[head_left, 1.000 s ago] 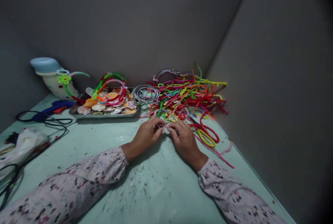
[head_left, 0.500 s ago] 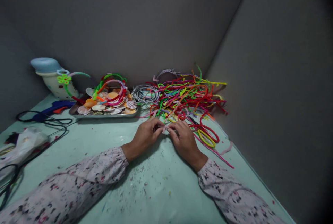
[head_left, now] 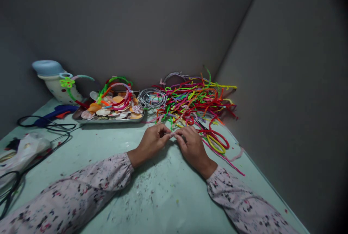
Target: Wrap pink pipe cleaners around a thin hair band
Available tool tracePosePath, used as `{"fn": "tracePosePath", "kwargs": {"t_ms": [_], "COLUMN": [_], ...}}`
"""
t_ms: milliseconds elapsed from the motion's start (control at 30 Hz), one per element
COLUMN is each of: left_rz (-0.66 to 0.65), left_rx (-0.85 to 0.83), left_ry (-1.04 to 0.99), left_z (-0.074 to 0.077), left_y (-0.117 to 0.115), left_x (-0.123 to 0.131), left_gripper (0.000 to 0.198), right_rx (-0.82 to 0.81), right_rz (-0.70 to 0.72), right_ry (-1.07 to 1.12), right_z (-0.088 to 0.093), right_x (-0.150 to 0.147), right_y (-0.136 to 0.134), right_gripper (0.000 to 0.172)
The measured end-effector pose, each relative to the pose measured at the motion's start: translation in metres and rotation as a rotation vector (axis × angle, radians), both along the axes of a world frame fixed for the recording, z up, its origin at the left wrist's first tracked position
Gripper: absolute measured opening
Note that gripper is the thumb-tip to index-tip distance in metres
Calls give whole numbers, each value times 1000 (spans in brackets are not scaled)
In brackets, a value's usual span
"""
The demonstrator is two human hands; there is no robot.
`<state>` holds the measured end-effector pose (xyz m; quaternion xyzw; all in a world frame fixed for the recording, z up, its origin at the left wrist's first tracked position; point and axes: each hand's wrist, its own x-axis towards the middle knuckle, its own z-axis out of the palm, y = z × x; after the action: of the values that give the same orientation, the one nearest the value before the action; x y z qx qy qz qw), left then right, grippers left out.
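Two hands pinching one short pink pipe cleaner piece.
Left hand (head_left: 152, 141) and right hand (head_left: 191, 145) meet fingertip to fingertip, both clamped on the pink piece (head_left: 172, 134) just above the green table (head_left: 163, 197); pipe cleaner pile (head_left: 195, 99) just beyond, shell tray (head_left: 111, 112) left of it.

This looks like a small craft corner, a place for making things by hand. A pale green table (head_left: 152, 197) sits tight between bare grey walls (head_left: 152, 23), like a little booth. The table is dotted with tiny scraps and paint marks. A big pile of fuzzy bendy sticks (head_left: 194, 99) in many bright colours lies at the back. Beside it is a metal tray (head_left: 108, 119) full of seashells, and a coil of thin silver wire (head_left: 152, 98). On the left is a blue glue gun (head_left: 56, 112) with a black cord (head_left: 46, 127).
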<state>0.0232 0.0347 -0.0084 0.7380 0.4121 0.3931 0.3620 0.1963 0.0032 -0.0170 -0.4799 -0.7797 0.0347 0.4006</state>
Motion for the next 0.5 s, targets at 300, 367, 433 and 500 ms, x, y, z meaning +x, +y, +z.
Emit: {"fn": "tracePosePath", "kwargs": {"t_ms": [300,367,433,500], "left_rz": [-6,0,10,28], "left_rx": [-2,35,72,107], "left_ry": [22,62,92,110], "left_z": [0,0,0,0], "left_y": [0,0,1,0], "left_x": [2,2,2,1], "left_gripper": [18,17,15,14], "right_rx": [-13,-19,-19,-15], "right_rz": [-14,-25,-26,-26], "right_ry": [2,3,5,6], "right_z": [-2,-3,-3,-3], "right_x": [1,1,1,1], "right_y": [0,0,1,1], "right_gripper": [10,11,11,11]}}
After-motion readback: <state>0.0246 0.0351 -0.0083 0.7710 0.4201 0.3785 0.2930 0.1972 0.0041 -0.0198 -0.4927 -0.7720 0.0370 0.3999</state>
